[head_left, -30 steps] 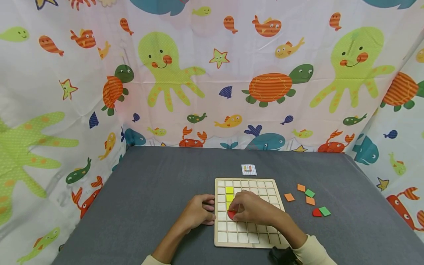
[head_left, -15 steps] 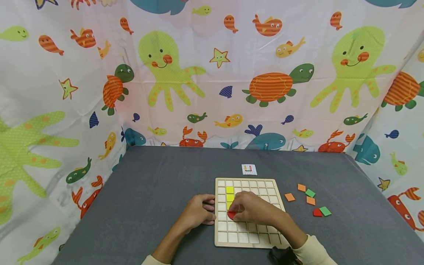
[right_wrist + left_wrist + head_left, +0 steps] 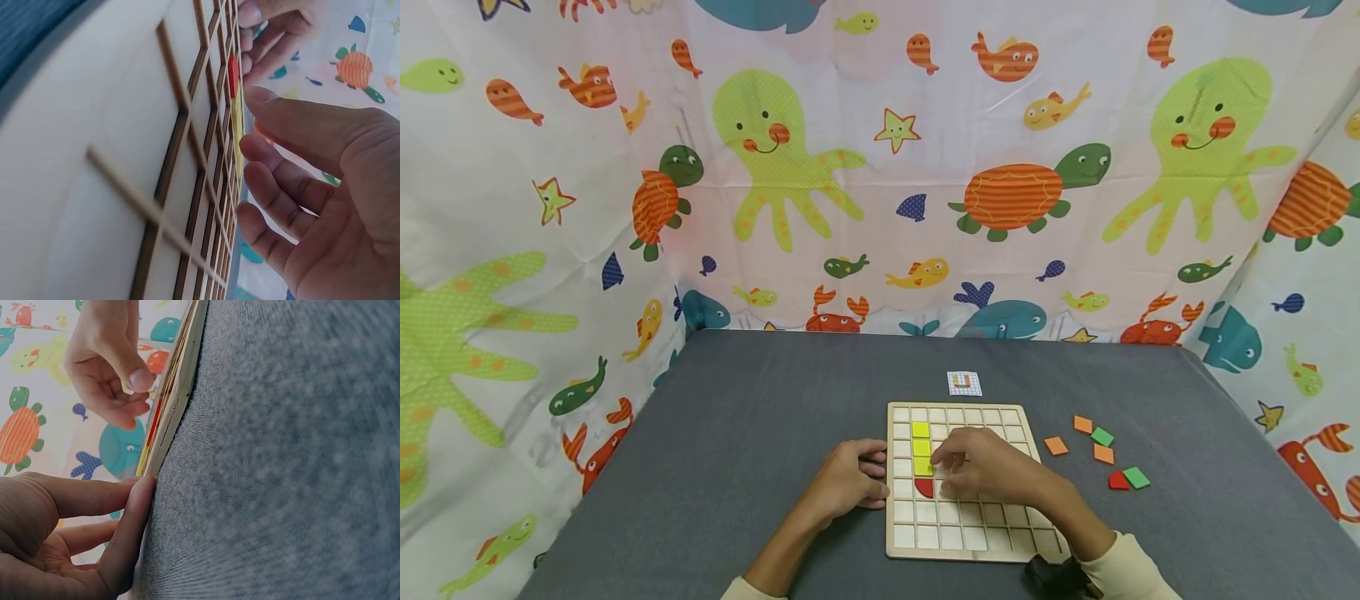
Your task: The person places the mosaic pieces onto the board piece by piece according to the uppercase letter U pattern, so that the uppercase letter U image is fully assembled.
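A wooden grid board (image 3: 955, 555) lies on the dark grey table. One column holds several yellow squares (image 3: 921, 447) with a red piece (image 3: 924, 487), rounded on one side, in the cell just below. My right hand (image 3: 981, 467) hovers over the board to the right of the red piece, holding nothing, its fingers loosely bent and thumb apart from them. At the left edge, fingertips and thumb of my left hand (image 3: 850, 479) touch the board's side. The left wrist view shows this contact at the board's edge (image 3: 172, 419).
Right of the board lie loose orange squares (image 3: 1056, 447), green squares (image 3: 1137, 477) and another red piece (image 3: 1117, 481). A small card with a printed grid pattern (image 3: 964, 384) lies behind the board. A sea-animal curtain (image 3: 880, 183) encloses the table's back and sides.
My right hand has let go of the red piece and shifted slightly right, its fingers spreading. The red piece stays in its cell, now uncovered. My left hand has not moved.
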Tool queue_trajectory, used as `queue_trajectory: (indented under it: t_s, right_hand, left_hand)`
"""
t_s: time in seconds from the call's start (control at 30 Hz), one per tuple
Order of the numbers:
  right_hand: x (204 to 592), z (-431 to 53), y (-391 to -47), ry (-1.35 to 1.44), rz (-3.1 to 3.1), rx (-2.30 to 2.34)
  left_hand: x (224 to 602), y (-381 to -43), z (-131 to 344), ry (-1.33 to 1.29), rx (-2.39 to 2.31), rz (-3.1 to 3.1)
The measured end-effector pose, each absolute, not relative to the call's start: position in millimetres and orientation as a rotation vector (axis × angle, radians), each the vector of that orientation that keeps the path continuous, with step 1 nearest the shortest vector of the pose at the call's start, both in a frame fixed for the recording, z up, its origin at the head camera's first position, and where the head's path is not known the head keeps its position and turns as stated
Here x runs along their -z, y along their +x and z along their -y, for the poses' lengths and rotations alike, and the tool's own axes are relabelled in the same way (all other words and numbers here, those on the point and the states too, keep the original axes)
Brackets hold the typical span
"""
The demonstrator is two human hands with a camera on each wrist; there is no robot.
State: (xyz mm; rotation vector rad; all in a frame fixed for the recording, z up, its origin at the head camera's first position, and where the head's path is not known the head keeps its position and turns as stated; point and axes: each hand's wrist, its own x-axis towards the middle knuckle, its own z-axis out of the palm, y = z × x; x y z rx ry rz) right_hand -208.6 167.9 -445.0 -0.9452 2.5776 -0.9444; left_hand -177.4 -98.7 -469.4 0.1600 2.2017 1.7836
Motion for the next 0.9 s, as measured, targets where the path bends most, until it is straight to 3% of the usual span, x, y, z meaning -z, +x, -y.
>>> queue_trajectory:
  t_s: [0.6,0.9]
  right_hand:
    - [445,-239,-207,-0.825,-2.731,0.968]
    - [444,-279,-203,-0.634,-2.776,0.980]
  left_hand:
    - [469,-177,99,0.161,-1.777,-2.202]
    - [469,-177,98,0.154,-1.777,-2.202]
